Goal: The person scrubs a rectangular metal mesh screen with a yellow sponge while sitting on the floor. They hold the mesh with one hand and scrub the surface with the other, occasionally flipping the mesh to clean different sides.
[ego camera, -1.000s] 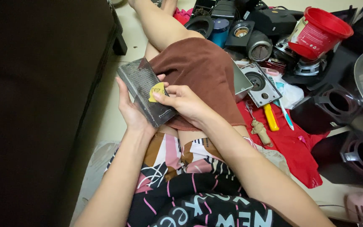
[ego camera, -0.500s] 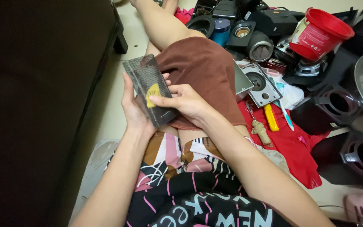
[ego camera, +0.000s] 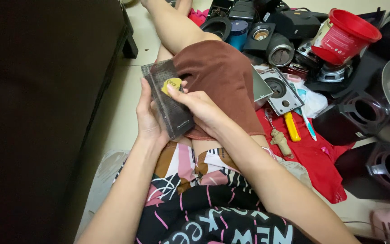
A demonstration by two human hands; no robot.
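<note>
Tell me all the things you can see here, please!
dark grey panel: 1, grey, held over the lap
yellow pick: 1, yellow, on the panel
brown cloth: 1, brown, over the thigh
red bucket: 1, red, upper right
red cloth: 1, red, on the floor
yellow-handled tool: 1, yellow, on the red cloth
black speaker parts: several, black, right side
left hand: holds the panel
right hand: presses the pick on the panel
</note>
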